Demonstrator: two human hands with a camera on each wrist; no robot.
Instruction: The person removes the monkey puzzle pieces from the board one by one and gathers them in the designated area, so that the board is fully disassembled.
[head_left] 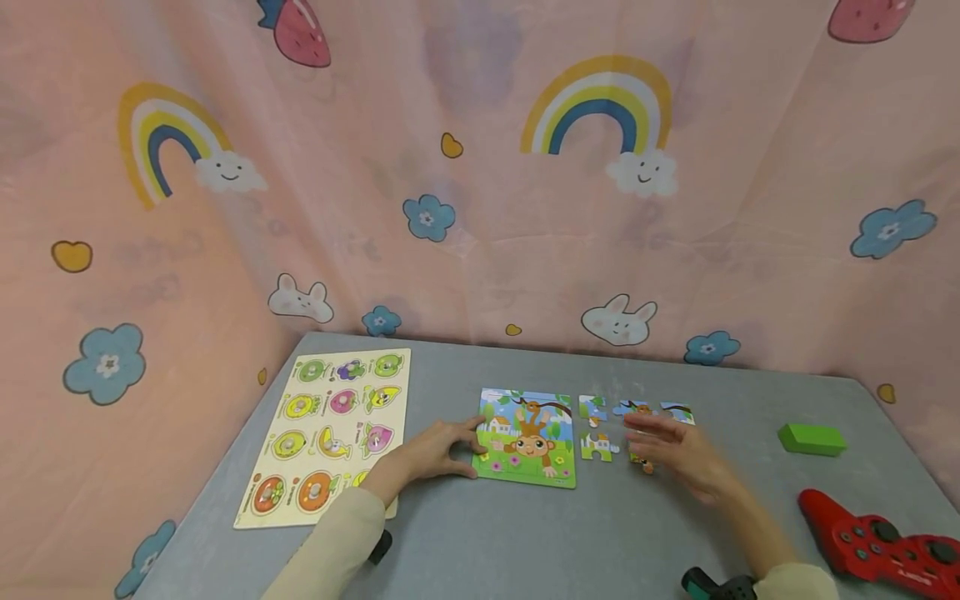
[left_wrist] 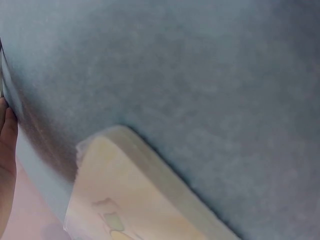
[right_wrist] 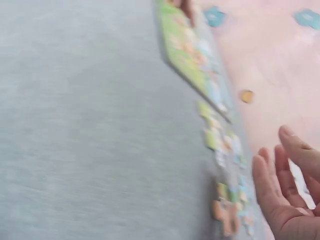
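A square jigsaw board (head_left: 527,442) with a monkey picture lies on the table. My left hand (head_left: 431,450) rests at its left edge, fingertips on the border and thumb by the lower left side. To the board's right lie several loose jigsaw pieces (head_left: 597,446) printed with houses, trees and monkey parts. Over the right-hand pieces hovers my right hand (head_left: 678,450), its fingers spread loosely with nothing gripped; it partly hides them. In the right wrist view that hand (right_wrist: 287,187) stands beside the pieces (right_wrist: 227,212), thumb apart from the fingers.
A cream fruit puzzle board (head_left: 330,433) lies at the left, partly under the left forearm in view. On the right are a green block (head_left: 812,439) and a red game controller (head_left: 885,542). A patterned pink curtain (head_left: 480,275) hangs behind the grey table (head_left: 525,542).
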